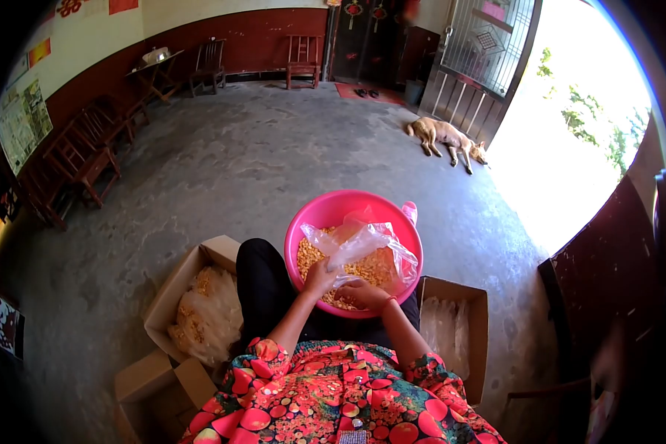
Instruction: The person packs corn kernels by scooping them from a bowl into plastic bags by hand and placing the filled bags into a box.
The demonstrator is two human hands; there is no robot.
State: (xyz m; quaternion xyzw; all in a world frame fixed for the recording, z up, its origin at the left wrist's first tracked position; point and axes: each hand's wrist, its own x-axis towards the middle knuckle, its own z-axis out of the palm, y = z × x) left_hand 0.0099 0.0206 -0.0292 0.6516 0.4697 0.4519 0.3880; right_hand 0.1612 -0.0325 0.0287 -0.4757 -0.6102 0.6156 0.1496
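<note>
A pink plastic basin (414, 229) rests at my lap, holding a layer of yellow kernels (308, 257) that look like corn. A clear plastic bag (359, 240) lies crumpled across the basin, its top spread over the far side. My left hand (321, 278) is closed on the near edge of this bag. Low in the basin, my right hand (361, 294) is curled down among the kernels beside the bag's edge. Its fingertips are hidden, so what they hold does not show.
A cardboard box (163, 296) with filled bags (209, 314) stands left, another box (149, 377) below it. The right-hand box (475, 355) contains clear bags (448, 333). A dog (448, 137) lies near the open door (481, 63). Wooden chairs (81, 159) line the left wall.
</note>
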